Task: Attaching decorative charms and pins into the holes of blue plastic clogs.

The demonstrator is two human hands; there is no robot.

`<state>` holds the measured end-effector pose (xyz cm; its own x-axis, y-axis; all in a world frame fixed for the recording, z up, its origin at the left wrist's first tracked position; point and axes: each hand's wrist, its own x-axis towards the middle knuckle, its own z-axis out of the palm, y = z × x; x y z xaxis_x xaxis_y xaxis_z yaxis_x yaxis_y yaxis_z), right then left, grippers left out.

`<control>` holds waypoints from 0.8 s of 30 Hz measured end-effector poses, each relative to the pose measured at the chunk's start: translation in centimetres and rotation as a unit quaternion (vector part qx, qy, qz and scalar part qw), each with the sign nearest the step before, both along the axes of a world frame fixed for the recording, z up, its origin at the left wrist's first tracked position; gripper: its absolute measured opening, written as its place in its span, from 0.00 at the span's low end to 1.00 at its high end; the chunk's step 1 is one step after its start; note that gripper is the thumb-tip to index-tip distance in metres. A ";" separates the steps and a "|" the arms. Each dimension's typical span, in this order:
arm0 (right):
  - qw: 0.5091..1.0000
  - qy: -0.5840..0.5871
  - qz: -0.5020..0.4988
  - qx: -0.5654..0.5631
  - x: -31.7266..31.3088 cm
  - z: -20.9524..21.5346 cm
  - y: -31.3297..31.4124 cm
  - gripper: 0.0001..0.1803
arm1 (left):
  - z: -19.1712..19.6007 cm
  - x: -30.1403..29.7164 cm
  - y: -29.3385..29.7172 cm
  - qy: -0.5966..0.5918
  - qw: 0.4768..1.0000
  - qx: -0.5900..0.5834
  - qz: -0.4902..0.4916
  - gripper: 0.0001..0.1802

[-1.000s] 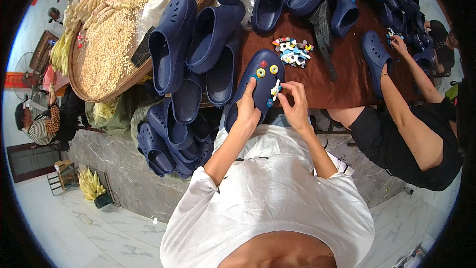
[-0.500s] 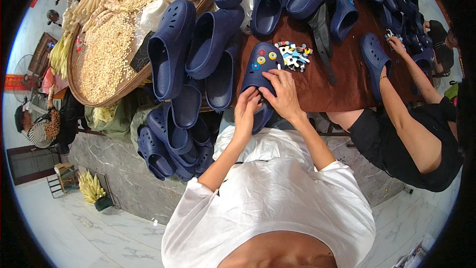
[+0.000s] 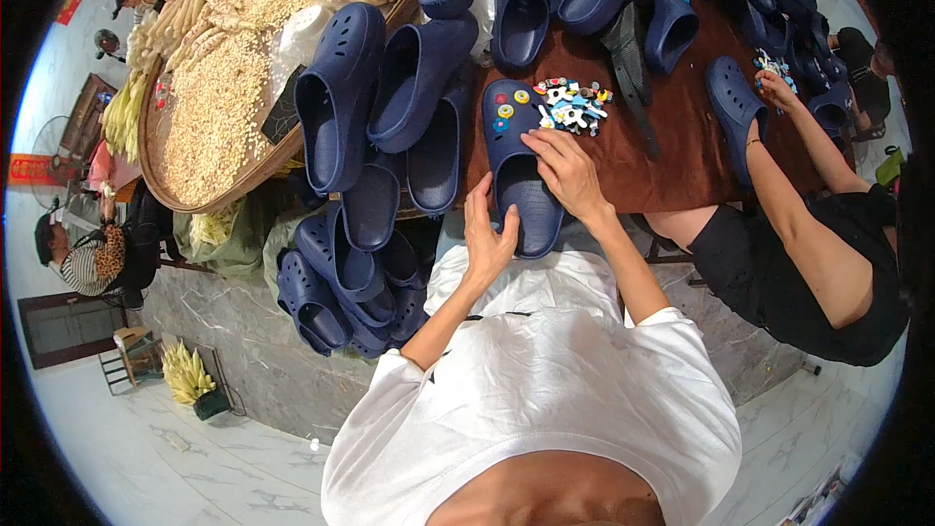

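Approx. part done: navy clog (image 3: 531, 209) has a few charms (image 3: 522, 96) on toe; some visible holes bare, loose charms (image 3: 577, 107) beside it. Clog's at table (image 3: 623, 175) edge, toe away, heel over lap. L hand (image 3: 490, 234): thumb/fingers spread at its left rim. R hand (image 3: 568, 170): bent over right side, fingertips nr toe; can't tell if either's gripping.

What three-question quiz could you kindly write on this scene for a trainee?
1. True or false: the person's left hand and right hand both touch the same navy clog.
2. What lies on the brown cloth, right beside that clog's toe?
a) scissors
b) a pile of colourful shoe charms
c) a mug
3. Fill in: the large shallow tray at upper left holds loose, pale ____.

Key: 1. true; 2. b; 3. corn kernels
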<state>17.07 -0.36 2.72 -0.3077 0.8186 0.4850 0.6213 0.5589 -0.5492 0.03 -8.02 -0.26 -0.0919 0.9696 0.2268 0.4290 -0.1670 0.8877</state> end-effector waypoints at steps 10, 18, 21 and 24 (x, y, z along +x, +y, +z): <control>0.987 0.111 -0.106 -0.038 2.6 -2.3 -1.4 0.21 | -3.2 -1.4 5.6 -0.021 0.997 0.047 -0.049 0.28; 0.978 0.053 -0.202 -0.018 4.8 -4.9 -1.4 0.14 | -3.0 -0.6 7.5 0.052 0.997 0.050 -0.039 0.24; 0.963 0.014 -0.270 -0.014 5.8 -6.2 -0.5 0.12 | -3.9 -0.5 8.3 0.028 0.999 -0.015 -0.037 0.23; 0.964 0.005 -0.267 -0.010 6.3 -7.1 1.6 0.11 | -5.1 -0.7 10.0 0.089 0.991 0.091 -0.034 0.25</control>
<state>23.38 1.25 -4.34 0.1655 0.8675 0.4691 0.8117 0.1502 -0.5644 -0.62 1.99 -5.35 0.0294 0.9137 0.4054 0.5583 -0.3514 0.7515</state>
